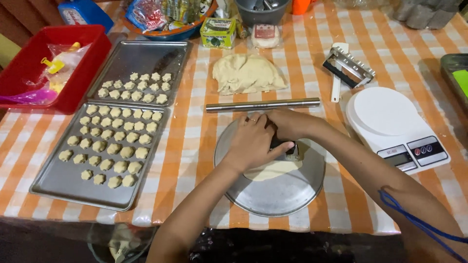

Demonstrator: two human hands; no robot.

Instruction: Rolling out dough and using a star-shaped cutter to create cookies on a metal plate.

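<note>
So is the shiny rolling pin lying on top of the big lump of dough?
No, the rolling pin lies on the checked tablecloth, just in front of the dough lump.

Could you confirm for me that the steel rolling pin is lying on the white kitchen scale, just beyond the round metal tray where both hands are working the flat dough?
Not quite: in the head view the steel rolling pin lies on the orange-checked tablecloth, apart from the white kitchen scale. It is indeed just beyond the round metal tray, where the left hand and right hand work the flat dough.

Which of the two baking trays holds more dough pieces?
The nearer tray, closest to the table edge; dough pieces fill most of it, while the farther tray has only a few rows.
</note>
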